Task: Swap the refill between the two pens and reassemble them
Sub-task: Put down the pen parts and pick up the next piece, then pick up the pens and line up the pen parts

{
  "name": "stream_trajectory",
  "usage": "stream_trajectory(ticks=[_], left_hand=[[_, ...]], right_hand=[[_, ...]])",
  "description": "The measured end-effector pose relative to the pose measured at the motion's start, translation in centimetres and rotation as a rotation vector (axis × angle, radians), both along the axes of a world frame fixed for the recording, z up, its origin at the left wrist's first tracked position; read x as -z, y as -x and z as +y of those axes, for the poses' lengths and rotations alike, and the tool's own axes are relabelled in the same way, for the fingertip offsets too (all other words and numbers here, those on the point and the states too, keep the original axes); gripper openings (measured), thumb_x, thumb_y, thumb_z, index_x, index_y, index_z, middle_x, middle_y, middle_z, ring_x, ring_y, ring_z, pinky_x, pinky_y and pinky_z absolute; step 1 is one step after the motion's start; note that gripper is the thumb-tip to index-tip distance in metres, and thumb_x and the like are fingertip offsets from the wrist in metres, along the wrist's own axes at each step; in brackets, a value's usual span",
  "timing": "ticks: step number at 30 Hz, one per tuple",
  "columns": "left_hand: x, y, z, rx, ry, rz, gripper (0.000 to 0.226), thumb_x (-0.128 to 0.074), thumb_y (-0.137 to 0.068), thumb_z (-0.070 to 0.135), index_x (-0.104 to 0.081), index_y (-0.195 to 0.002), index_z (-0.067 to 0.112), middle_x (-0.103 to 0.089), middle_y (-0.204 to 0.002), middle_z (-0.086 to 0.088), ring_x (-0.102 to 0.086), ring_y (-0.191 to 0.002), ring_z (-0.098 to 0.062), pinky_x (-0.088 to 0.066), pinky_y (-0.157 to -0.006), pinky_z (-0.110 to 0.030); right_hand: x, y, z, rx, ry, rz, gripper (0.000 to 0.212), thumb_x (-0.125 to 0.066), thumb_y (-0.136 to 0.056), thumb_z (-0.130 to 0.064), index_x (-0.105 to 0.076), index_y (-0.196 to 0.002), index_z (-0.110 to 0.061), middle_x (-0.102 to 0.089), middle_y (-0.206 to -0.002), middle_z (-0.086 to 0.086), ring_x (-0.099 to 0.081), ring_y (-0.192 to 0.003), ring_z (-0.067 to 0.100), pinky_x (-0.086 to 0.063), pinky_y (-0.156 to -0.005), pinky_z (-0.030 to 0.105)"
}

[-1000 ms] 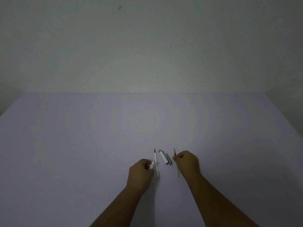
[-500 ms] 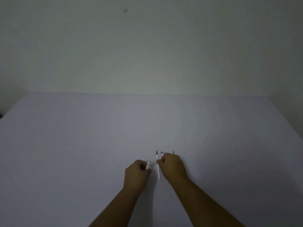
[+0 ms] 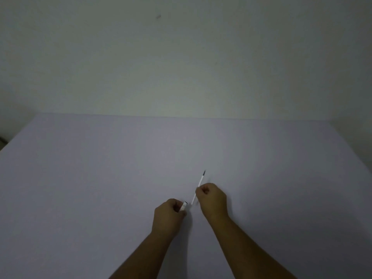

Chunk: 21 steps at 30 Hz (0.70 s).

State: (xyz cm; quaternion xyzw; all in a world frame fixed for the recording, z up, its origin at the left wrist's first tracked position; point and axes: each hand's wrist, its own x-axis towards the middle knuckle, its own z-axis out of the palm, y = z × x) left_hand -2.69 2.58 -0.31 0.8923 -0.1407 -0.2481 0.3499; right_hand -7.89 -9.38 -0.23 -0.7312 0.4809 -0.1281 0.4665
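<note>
My right hand (image 3: 211, 199) is closed around a thin white refill (image 3: 201, 179). Its dark tip points up and away from me, and its lower end pokes out below my fingers. My left hand (image 3: 168, 216) grips a short white pen barrel piece (image 3: 183, 206) with a dark open end, just left of the refill's lower end. The other refill and the other pen parts are hidden, probably behind my right hand.
A pale lilac table (image 3: 100, 178) fills the lower half of the view. A plain wall (image 3: 181, 57) rises behind its far edge. The table's left and right edges slant in at the sides.
My right hand moved left from the right refill, closed on the left refill and lifted it off the table, tilted. My left hand has kept hold of the barrel piece.
</note>
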Motion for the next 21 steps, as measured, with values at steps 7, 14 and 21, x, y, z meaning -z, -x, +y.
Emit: stream_trajectory(ticks=[7, 14, 21], left_hand=[[-0.5, 0.3, -0.7, 0.042, 0.024, -0.012, 0.015, -0.069, -0.08, 0.017, -0.07, -0.094, 0.017, -0.063, -0.08, 0.007, -0.05, -0.061, 0.002, -0.031, -0.05, -0.003], [-1.2, 1.1, -1.3, 0.064, 0.072, -0.008, 0.018, -0.068, -0.082, 0.018, -0.07, -0.099, 0.016, -0.063, -0.082, 0.008, -0.056, -0.069, -0.005, -0.034, -0.055, -0.005], [-1.8, 1.5, -2.0, 0.081, 0.09, 0.0, 0.014, -0.071, -0.079, 0.017, -0.071, -0.093, 0.018, -0.061, -0.074, 0.013, -0.053, -0.06, 0.003, -0.033, -0.048, -0.004]], right_hand=[[-0.3, 0.8, -0.3, 0.078, -0.206, -0.113, 0.014, -0.063, -0.084, -0.022, -0.067, -0.083, -0.009, -0.071, -0.084, 0.012, -0.062, -0.075, 0.024, -0.053, -0.079, 0.042], [-0.4, 2.2, -0.5, 0.086, -0.23, -0.151, 0.018, -0.068, -0.081, -0.029, -0.068, -0.076, -0.012, -0.06, -0.062, -0.004, -0.052, -0.059, 0.011, -0.042, -0.06, 0.026], [-1.3, 3.1, -1.1, 0.169, -0.327, -0.262, 0.025, -0.065, -0.083, -0.029, -0.065, -0.058, -0.027, -0.064, -0.062, -0.011, -0.055, -0.061, 0.008, -0.043, -0.063, 0.026]])
